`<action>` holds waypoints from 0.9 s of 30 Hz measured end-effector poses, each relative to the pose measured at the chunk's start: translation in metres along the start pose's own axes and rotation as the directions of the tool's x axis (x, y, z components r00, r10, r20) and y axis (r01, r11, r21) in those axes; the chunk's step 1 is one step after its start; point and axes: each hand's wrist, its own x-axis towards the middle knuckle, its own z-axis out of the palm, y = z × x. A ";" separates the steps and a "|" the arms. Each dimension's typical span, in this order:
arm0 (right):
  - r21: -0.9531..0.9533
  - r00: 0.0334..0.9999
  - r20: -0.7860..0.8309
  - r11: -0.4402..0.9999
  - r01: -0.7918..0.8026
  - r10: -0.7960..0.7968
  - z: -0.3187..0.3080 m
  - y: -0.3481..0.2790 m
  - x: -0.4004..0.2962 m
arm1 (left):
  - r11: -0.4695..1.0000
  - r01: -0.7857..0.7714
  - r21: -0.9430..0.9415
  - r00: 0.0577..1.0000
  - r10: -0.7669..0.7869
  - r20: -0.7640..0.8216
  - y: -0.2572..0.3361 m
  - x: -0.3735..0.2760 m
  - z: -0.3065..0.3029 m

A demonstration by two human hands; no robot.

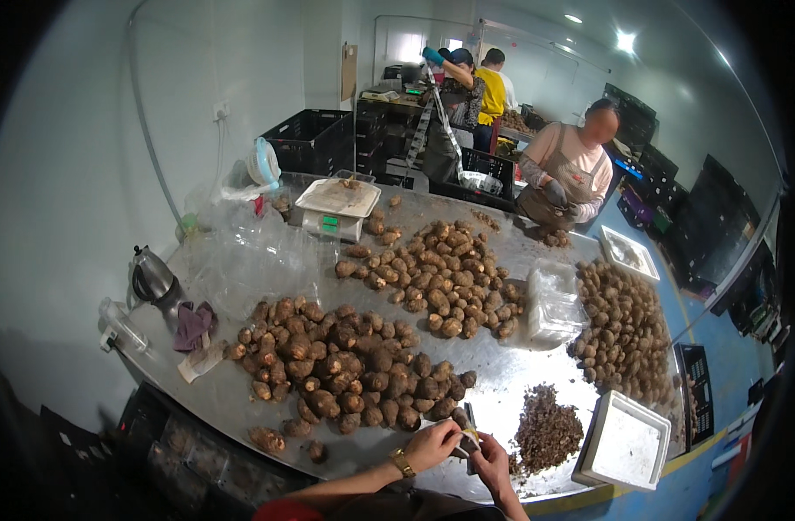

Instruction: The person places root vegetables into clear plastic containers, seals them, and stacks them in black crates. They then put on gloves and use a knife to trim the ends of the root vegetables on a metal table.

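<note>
At the table's near edge, my left hand (433,446), with a gold watch at the wrist, pinches a small white strip (467,444) with a bit of yellow on it. Fingers of my right hand (492,464) close on the same piece from the other side. What exactly the strip is cannot be made out. Just behind it a narrow dark tool (469,411), perhaps a knife, is partly hidden by my hands. Brown taro corms (345,365) lie heaped to the left of my hands. A mound of brown peelings (548,430) is to their right.
A white tray (632,443) tilts at the right edge. Clear plastic boxes (553,306) stand between more taro heaps. A weighing scale (335,208), plastic bags (247,254) and a metal kettle (153,277) line the far left. Across the table a gloved co-worker (566,169) stands.
</note>
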 end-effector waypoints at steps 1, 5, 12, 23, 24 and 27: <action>-0.085 0.996 -0.054 0.994 0.068 -0.073 0.004 -0.020 -0.001 | 0.997 0.033 0.066 0.999 -0.035 0.026 0.004 0.000 -0.001; -0.554 0.684 -0.098 0.611 0.566 -0.723 0.007 -0.074 -0.010 | 0.989 -0.113 0.100 0.987 0.101 0.124 0.011 0.006 -0.001; -0.527 0.841 -0.085 0.740 0.417 -0.534 0.010 -0.052 -0.013 | 0.996 0.004 0.093 0.976 -0.024 0.215 0.016 0.018 0.005; 0.369 0.998 0.034 0.927 -0.064 0.055 -0.021 -0.017 0.027 | 0.725 -0.551 0.414 0.826 0.546 0.143 0.036 0.025 0.031; 0.246 0.996 -0.002 0.966 0.082 -0.084 -0.022 -0.032 0.028 | 0.719 -0.548 0.429 0.819 0.565 0.099 0.032 0.026 0.032; 0.778 0.993 -0.028 0.621 0.095 -0.116 -0.017 -0.042 0.041 | 0.787 -0.530 0.317 0.843 0.528 0.098 0.037 0.026 0.033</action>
